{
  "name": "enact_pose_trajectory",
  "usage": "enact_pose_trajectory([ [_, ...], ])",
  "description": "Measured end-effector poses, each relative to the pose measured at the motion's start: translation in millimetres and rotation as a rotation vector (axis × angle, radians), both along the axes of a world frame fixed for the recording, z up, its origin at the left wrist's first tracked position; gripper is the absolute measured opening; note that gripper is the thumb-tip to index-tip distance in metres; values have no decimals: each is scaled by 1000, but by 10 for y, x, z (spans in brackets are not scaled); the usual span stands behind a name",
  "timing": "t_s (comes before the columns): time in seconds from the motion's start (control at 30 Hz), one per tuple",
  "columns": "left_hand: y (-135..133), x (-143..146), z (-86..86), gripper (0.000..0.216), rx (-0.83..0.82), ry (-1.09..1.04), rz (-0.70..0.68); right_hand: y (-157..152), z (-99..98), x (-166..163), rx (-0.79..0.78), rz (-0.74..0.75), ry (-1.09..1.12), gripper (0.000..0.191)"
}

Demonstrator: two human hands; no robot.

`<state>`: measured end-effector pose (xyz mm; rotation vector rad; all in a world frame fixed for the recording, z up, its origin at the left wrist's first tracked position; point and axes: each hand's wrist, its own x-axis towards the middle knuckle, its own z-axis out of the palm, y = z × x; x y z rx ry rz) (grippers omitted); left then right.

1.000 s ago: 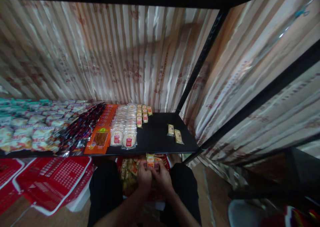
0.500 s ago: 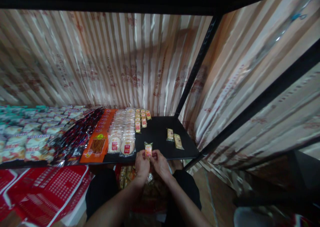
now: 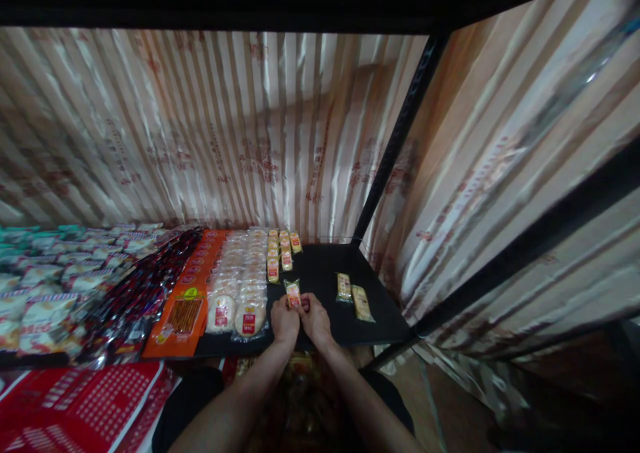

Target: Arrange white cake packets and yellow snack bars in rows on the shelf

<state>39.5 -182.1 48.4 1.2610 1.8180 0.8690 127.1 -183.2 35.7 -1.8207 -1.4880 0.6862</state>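
Note:
Over the black shelf (image 3: 320, 266), my left hand (image 3: 285, 322) and my right hand (image 3: 316, 321) are close together. Pinched between their fingertips is a small wrapped snack packet (image 3: 293, 293), yellow with a red and white label, its top end pointing away from me. Just beyond it stand short rows of similar small packets (image 3: 273, 268). Two paler yellow packets, a nearer one (image 3: 363, 304) and a farther one (image 3: 343, 286), lie to the right of my hands.
Left of the small packets are round rice crackers (image 3: 250, 318) in clear wrap, orange snack bags (image 3: 175, 323), dark shiny packets (image 3: 133, 306) and white bags (image 3: 47, 320). A red printed bag (image 3: 90, 403) is below the shelf. A black post (image 3: 395, 153) rises at the right corner.
Both hands have moved forward over the shelf with the snack packet, closer to the rows of small packets. The view has tilted up slightly.

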Motion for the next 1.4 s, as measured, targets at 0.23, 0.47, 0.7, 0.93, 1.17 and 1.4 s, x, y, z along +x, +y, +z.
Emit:
enact_pose_trajectory([
  [0.23, 238, 86, 32, 29, 40, -93, 68, 319, -83, -19, 57, -43, 25, 21],
  [0.47, 444, 136, 126, 35, 57, -6, 64, 587, -161, -51, 120, -50, 55, 35],
  [0.7, 592, 145, 174, 39, 56, 48, 54, 828, -169, -42, 105, -50, 7, 40],
  [0.93, 633, 126, 6, 41, 148, 43, 67, 978, -177, -51, 120, -56, -40, 35],
  [1.17, 656, 133, -88, 40, 169, 111, 65, 1008, -193, -93, 145, -71, -68, 37],
  [1.4, 660, 127, -89, 42, 171, 80, 36, 1020, -174, -133, 104, -66, -91, 37],
])
